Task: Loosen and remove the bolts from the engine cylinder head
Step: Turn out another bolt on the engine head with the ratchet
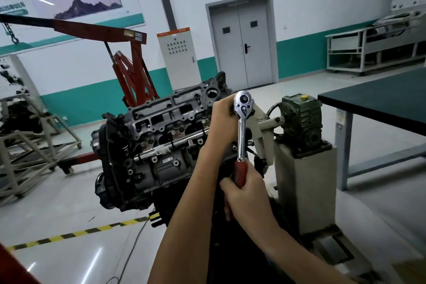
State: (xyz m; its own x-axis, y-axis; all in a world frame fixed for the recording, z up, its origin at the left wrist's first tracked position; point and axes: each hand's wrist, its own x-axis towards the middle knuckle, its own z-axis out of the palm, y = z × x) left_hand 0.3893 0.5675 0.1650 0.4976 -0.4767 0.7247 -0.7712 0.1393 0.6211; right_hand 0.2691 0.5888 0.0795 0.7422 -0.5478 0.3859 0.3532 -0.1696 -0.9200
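The grey engine cylinder head point(161, 120) sits tilted on a stand in the middle of the view, its top face open with several bolt holes and valve parts showing. A chrome ratchet wrench point(242, 127) with a red handle stands nearly upright over the head's right end. My right hand point(247, 193) grips the red handle at the bottom. My left hand point(222, 113) is curled around the area just under the ratchet's round head, hiding whatever socket or bolt lies beneath. No loose bolts are visible.
A green gearbox point(302, 120) on the grey engine stand point(302, 180) is right of the head. A dark-topped workbench point(380, 97) stands at the right. A red engine crane point(129, 69) is behind left, and a metal frame point(30, 145) at far left. A cable lies across yellow-black floor tape point(92, 230).
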